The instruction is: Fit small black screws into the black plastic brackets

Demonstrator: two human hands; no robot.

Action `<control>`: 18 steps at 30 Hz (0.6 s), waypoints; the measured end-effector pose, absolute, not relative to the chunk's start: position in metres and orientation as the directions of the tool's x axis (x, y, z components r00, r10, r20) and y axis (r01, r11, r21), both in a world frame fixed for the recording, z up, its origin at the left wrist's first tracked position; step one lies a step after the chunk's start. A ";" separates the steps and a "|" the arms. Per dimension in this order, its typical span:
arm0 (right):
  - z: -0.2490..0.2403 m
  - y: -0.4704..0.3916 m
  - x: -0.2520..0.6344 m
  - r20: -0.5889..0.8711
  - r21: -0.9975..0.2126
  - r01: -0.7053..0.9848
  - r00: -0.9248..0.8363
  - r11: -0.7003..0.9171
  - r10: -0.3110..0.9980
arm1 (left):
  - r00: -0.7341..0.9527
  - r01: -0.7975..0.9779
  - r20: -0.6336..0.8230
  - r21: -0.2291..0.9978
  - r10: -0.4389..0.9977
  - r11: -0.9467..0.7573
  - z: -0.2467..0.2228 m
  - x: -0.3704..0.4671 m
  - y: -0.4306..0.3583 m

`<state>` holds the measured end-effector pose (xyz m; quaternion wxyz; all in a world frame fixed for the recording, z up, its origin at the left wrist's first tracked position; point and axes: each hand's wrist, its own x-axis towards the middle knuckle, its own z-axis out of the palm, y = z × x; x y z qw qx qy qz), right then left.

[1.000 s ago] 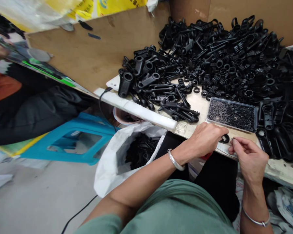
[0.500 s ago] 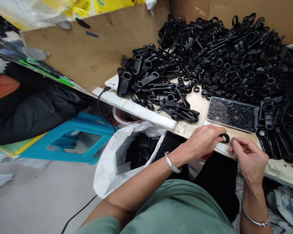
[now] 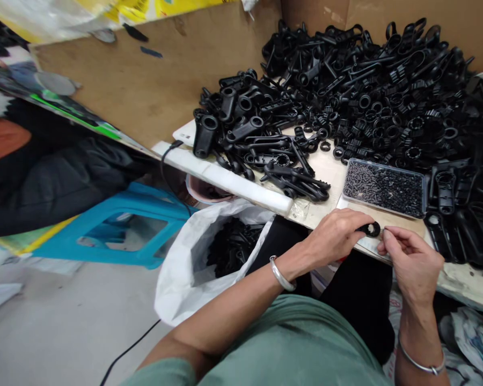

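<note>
My left hand (image 3: 338,230) is closed around a black plastic handle piece (image 3: 371,229), whose ringed end sticks out past the fingertips toward the right. Close beside that ring, my right hand (image 3: 412,257) is in a pinch; whatever lies between its thumb and finger is too small to name. Just behind both hands stands a clear shallow box (image 3: 384,187) filled with tiny dark parts. A heap of black plastic rings and handle pieces (image 3: 370,102) covers the bench beyond it.
More black handle pieces (image 3: 245,128) lie to the left, by a white foam strip (image 3: 225,177) on the bench edge. Below hangs a white sack (image 3: 181,273) with black parts inside. A blue stool (image 3: 104,225) and another person's dark sleeve (image 3: 56,187) are further left.
The ring end of the handle piece has turned in my left hand and shows more of its face now. My right hand stays pinched near it.
</note>
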<state>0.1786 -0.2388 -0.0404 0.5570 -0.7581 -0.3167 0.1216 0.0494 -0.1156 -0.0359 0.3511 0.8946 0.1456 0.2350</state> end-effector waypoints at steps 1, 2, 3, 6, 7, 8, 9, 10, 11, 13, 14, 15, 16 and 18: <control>-0.041 -0.239 0.179 0.172 -0.920 0.350 0.768 -0.179 0.617 | 0.846 0.097 0.313 0.704 0.431 -0.703 -0.036 0.049 -0.115; -0.041 -0.239 0.179 0.173 -0.919 0.352 0.766 -0.178 0.620 | 0.844 0.097 0.310 0.714 0.437 -0.694 -0.037 0.048 -0.115; -0.042 -0.239 0.179 0.173 -0.919 0.353 0.764 -0.178 0.621 | 0.841 0.096 0.308 0.724 0.445 -0.683 -0.037 0.048 -0.114; -0.043 -0.239 0.179 0.168 -0.921 0.346 0.765 -0.177 0.622 | 0.833 0.088 0.300 0.757 0.465 -0.647 -0.041 0.044 -0.112; -0.043 -0.239 0.179 0.169 -0.922 0.345 0.767 -0.176 0.619 | 0.830 0.086 0.297 0.767 0.471 -0.636 -0.041 0.043 -0.111; -0.043 -0.239 0.179 0.171 -0.922 0.345 0.768 -0.174 0.617 | 0.830 0.085 0.292 0.776 0.475 -0.625 -0.042 0.042 -0.111; -0.043 -0.239 0.179 0.174 -0.922 0.346 0.768 -0.172 0.616 | 0.830 0.082 0.289 0.784 0.477 -0.616 -0.043 0.041 -0.110; -0.043 -0.239 0.179 0.174 -0.923 0.346 0.768 -0.171 0.616 | 0.831 0.075 0.286 0.792 0.477 -0.605 -0.043 0.040 -0.110; -0.043 -0.239 0.179 0.174 -0.923 0.346 0.768 -0.170 0.617 | 0.833 0.065 0.284 0.801 0.474 -0.595 -0.043 0.039 -0.109; -0.043 -0.239 0.179 0.170 -0.923 0.344 0.767 -0.173 0.618 | 0.840 0.045 0.283 0.814 0.463 -0.579 -0.042 0.038 -0.109; -0.043 -0.239 0.179 0.169 -0.922 0.345 0.769 -0.177 0.617 | 0.842 0.036 0.285 0.817 0.458 -0.575 -0.042 0.038 -0.108; -0.043 -0.239 0.179 0.168 -0.920 0.346 0.770 -0.182 0.615 | 0.842 0.031 0.288 0.818 0.456 -0.575 -0.042 0.038 -0.108; -0.043 -0.239 0.179 0.170 -0.918 0.350 0.771 -0.186 0.613 | 0.840 0.029 0.293 0.816 0.457 -0.577 -0.042 0.038 -0.108; -0.043 -0.239 0.179 0.177 -0.913 0.361 0.771 -0.191 0.612 | 0.834 0.033 0.298 0.812 0.463 -0.583 -0.043 0.039 -0.108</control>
